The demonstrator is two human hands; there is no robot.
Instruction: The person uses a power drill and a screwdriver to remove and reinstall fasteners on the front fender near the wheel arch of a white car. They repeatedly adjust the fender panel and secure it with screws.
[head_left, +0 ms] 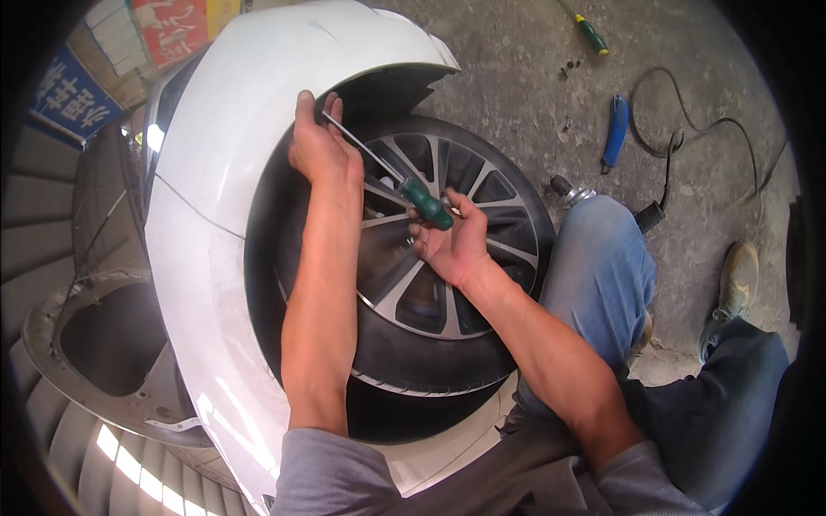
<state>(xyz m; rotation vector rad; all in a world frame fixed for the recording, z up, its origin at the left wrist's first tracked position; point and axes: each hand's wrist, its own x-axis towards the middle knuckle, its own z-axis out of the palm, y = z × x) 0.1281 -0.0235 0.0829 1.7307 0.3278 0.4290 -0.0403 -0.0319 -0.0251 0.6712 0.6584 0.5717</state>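
Observation:
My right hand [449, 242] grips a screwdriver with a green handle [427, 203], held across the front of a dark tyre and spoked wheel [450, 303]. Its metal shaft [361, 145] slants up and left to my left hand [323, 148], which is at the edge of the white fender [222, 120] by the wheel arch. The left fingers are bent around the shaft's tip region; whether they grip the tip, the fender lip or something small is hidden.
On the concrete floor [533, 60] lie a yellow-green screwdriver [591, 34], a blue-handled tool [616, 129], small dark bits [568, 70] and a power tool [572, 189] with a long cord [688, 131]. My bent legs [594, 267] are at the right. Signs [73, 90] stand at upper left.

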